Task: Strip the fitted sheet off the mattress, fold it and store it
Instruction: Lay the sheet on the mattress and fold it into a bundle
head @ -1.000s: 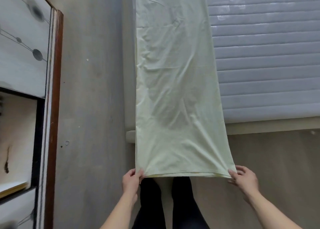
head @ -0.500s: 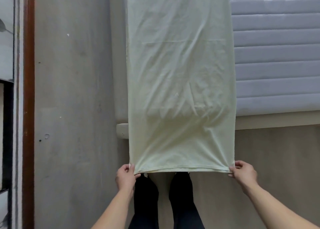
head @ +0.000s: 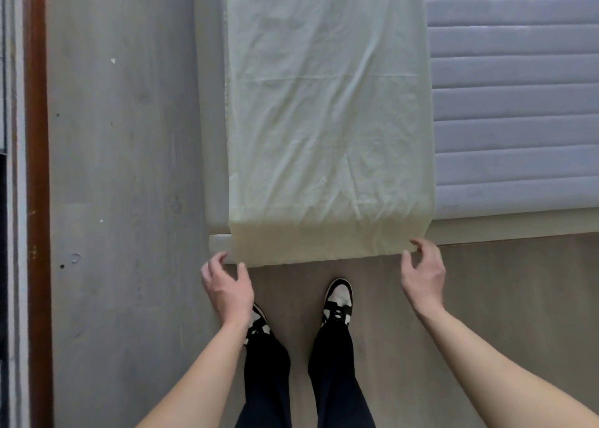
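My left hand (head: 228, 286) and right hand (head: 423, 273) hang loose-fingered, gripping nothing, at the sheet's (head: 327, 119) near corners. The sheet lies folded along the mattress (head: 515, 103), its end draped over the foot.

One sheet (head: 327, 119), one mattress (head: 515, 103), two hands, two shoes.

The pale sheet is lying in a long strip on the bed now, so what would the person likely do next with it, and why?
Probably pinch the two near corners again and carry that end up the strip to halve it. The sheet lies flat along the mattress, its near edge draped over the bed's end, and the left hand and right hand sit at those corners with fingers loosened.
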